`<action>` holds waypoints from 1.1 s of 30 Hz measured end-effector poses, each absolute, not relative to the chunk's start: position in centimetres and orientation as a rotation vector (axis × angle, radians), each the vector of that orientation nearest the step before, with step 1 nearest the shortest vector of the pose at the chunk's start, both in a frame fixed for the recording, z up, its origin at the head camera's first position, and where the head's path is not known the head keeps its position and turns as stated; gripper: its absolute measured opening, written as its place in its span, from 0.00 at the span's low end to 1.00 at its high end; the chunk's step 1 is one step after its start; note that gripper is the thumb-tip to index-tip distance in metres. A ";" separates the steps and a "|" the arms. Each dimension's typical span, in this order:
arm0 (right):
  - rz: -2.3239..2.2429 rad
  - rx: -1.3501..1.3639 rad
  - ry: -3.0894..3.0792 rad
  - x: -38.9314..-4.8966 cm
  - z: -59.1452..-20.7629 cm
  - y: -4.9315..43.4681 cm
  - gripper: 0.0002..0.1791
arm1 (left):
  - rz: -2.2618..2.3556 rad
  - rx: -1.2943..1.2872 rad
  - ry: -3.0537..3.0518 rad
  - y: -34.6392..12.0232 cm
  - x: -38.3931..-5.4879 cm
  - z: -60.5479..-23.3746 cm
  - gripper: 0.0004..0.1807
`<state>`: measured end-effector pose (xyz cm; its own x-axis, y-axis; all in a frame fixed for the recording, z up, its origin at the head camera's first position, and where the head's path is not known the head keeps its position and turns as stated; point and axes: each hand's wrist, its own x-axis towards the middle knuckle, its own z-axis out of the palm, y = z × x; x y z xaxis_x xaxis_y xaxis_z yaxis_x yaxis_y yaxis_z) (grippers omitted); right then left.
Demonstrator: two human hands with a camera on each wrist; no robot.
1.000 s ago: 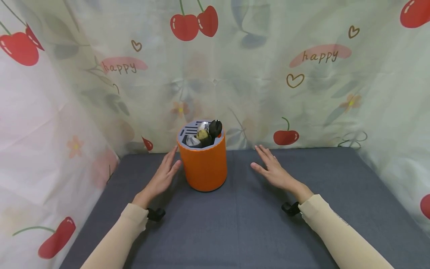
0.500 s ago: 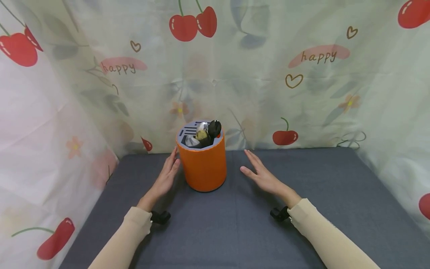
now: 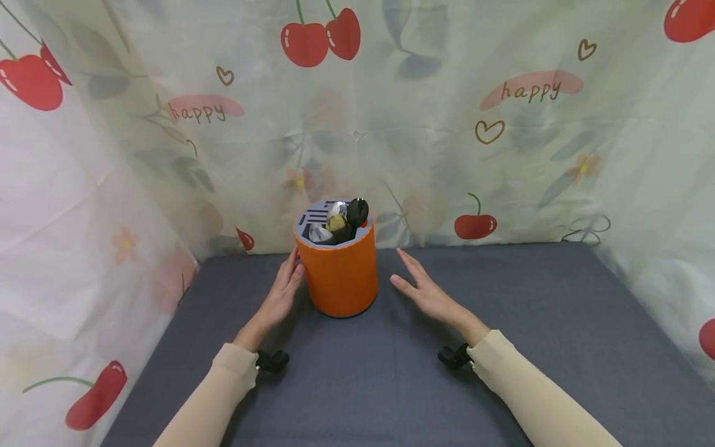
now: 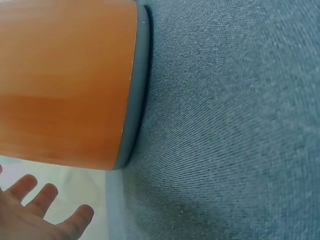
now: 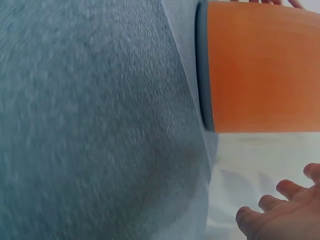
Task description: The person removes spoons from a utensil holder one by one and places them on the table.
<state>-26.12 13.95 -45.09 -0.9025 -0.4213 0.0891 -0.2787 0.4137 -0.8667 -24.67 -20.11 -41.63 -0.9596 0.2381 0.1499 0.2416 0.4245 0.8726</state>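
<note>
Left hand: fingers extending apart beside the orange canister at its nine o'clock, contact unclear.
Right hand: fingers likewise extending apart, leaving a gap at three o'clock.
Orange canister: standing upright on the grey table.
Handling: probably needing even, opposed contact.

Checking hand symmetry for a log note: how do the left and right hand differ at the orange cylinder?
The left hand is left of the cylinder; the right hand is right of it. The left hand is right up beside it, contact unclear; the right hand stands apart, table showing between. Both have fingers extended, and neither grips it.
</note>
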 end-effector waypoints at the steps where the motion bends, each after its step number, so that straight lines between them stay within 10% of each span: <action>1: -1.510 -0.628 2.517 -26.1 -45.2 13.8 0.42 | -1.627 -0.446 -2.642 -20.1 -24.7 -41.7 0.33; 33: -1.915 -0.367 2.242 -25.9 -47.5 8.7 0.45 | -2.069 -0.247 -2.430 -20.5 -26.1 -47.6 0.34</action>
